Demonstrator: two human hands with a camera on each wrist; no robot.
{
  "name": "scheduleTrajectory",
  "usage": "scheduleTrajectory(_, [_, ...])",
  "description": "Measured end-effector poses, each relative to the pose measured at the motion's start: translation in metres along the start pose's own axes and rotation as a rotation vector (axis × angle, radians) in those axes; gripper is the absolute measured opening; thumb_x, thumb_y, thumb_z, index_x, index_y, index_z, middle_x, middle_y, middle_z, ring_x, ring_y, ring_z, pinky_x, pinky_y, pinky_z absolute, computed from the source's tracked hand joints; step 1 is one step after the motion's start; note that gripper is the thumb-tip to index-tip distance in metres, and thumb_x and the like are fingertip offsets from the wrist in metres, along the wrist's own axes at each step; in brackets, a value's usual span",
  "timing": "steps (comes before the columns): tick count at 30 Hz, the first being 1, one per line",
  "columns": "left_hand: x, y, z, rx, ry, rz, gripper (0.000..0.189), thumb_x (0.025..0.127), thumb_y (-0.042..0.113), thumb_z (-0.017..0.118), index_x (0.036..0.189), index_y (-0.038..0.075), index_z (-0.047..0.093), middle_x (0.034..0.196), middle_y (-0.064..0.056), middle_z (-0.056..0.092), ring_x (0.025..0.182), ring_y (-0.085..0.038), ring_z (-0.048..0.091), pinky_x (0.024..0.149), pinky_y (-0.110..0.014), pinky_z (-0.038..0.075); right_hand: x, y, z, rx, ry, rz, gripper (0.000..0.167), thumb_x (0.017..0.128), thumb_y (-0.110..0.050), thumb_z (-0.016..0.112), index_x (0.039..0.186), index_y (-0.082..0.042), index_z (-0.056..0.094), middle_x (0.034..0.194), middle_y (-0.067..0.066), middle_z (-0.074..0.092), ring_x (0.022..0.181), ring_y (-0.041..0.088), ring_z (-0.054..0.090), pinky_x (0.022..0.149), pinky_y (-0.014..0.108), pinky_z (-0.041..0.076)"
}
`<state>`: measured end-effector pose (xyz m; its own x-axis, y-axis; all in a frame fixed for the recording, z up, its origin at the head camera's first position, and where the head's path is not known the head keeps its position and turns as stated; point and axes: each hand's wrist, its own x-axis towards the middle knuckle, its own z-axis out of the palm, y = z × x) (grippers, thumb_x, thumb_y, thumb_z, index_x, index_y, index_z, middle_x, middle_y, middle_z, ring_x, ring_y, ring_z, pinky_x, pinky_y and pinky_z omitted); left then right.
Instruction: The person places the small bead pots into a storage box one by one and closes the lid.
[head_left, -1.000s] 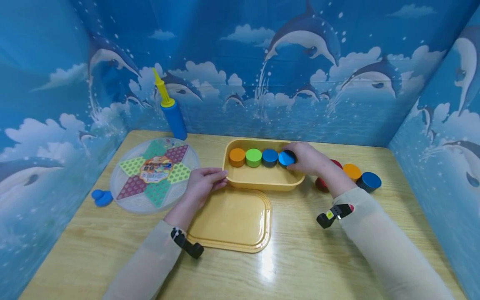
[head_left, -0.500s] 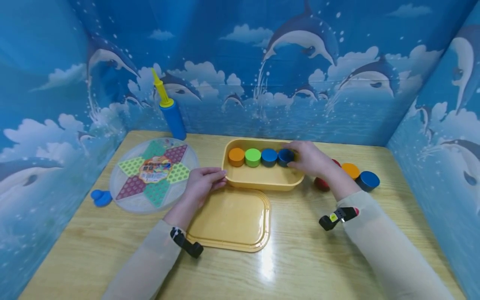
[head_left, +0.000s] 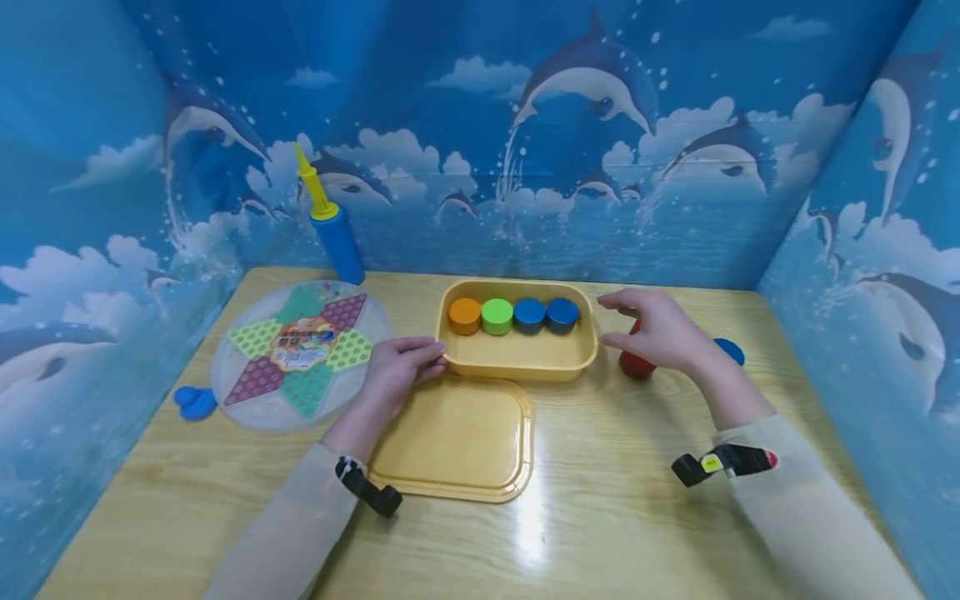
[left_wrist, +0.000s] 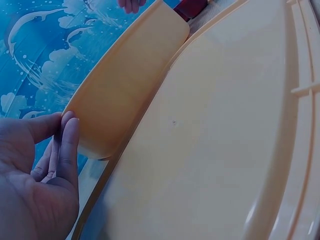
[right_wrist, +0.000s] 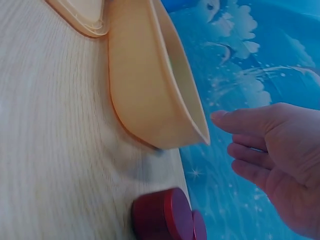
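Note:
At its left end, a yellow plastic box [head_left: 517, 367] is pinched by my left hand [head_left: 401, 371], thumb and fingertips on the rim. Inside, along the far wall, stand an orange cylinder [head_left: 465, 317], a green cylinder [head_left: 497, 317], a blue cylinder [head_left: 529, 316] and another blue cylinder [head_left: 562, 317]. My right hand [head_left: 660, 329] hovers just right of the box, thumb and fingers apart and holding nothing. Below it a red cylinder [head_left: 637, 365] stands on the table, partly covered by the hand; the right wrist view shows a second red cylinder [right_wrist: 199, 226] behind it.
A flat yellow lid [head_left: 453, 437] lies in front of the box. Leftward are a round, clear case with a star pattern [head_left: 300, 354], a blue-and-yellow hand pump [head_left: 341, 242] and a small blue piece [head_left: 197, 402]. Another blue cylinder [head_left: 731, 351] sits beyond the right forearm.
My right hand has let go of the rightmost blue cylinder, now standing in the box, and moved right, out past the rim. The left hand keeps its place on the box.

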<state>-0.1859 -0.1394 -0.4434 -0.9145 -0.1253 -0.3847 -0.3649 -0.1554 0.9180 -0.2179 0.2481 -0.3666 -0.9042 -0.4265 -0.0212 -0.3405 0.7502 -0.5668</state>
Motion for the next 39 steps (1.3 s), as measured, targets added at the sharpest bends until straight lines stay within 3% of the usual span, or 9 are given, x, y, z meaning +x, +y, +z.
scheduleTrajectory(9, [0.001,0.0,0.0,-0.001,-0.007,0.007,0.028,0.097,0.004,0.078,0.123,-0.004,0.07,0.111,-0.02,0.073,0.089,-0.021,0.076,0.086,-0.032,0.066,-0.037,0.017,-0.008,0.036,0.052,0.094,0.063,0.095,-0.019,0.084,0.147,0.005,0.056,0.147,0.027,0.057,0.133,0.049,0.055,0.107,0.064,0.052])
scheduleTrajectory(20, [0.0,0.0,0.0,0.012,-0.004,0.003,0.029,0.097,0.007,0.079,0.124,-0.003,0.07,0.114,-0.02,0.072,0.091,-0.021,0.076,0.087,-0.032,0.065,-0.058,0.036,0.009,0.061,0.143,0.148,0.055,0.093,-0.015,0.085,0.137,0.009,0.063,0.135,0.03,0.064,0.123,0.047,0.063,0.103,0.059,0.056])
scheduleTrajectory(25, [0.0,0.001,0.0,0.011,-0.004,-0.009,0.031,0.098,0.008,0.079,0.125,-0.002,0.07,0.115,-0.02,0.072,0.091,-0.021,0.076,0.087,-0.031,0.065,-0.062,0.039,0.02,0.034,0.207,0.231,0.062,0.092,-0.031,0.086,0.134,0.008,0.064,0.131,0.029,0.066,0.121,0.046,0.064,0.103,0.061,0.056])
scheduleTrajectory(31, [0.0,0.0,-0.002,0.005,-0.006,-0.02,0.032,0.098,0.007,0.079,0.127,-0.003,0.069,0.116,-0.02,0.071,0.091,-0.021,0.076,0.087,-0.031,0.065,-0.063,0.042,0.039,0.049,0.304,0.377,0.086,0.087,-0.062,0.082,0.134,0.007,0.062,0.129,0.027,0.067,0.116,0.044,0.065,0.097,0.06,0.058])
scheduleTrajectory(39, [0.002,-0.001,0.0,0.003,-0.004,-0.022,0.031,0.097,0.006,0.078,0.126,-0.003,0.069,0.116,-0.02,0.072,0.092,-0.022,0.076,0.087,-0.032,0.065,-0.06,0.05,0.056,0.094,0.332,0.454,0.096,0.086,-0.065,0.081,0.14,0.01,0.057,0.124,0.029,0.067,0.108,0.041,0.068,0.091,0.056,0.061])
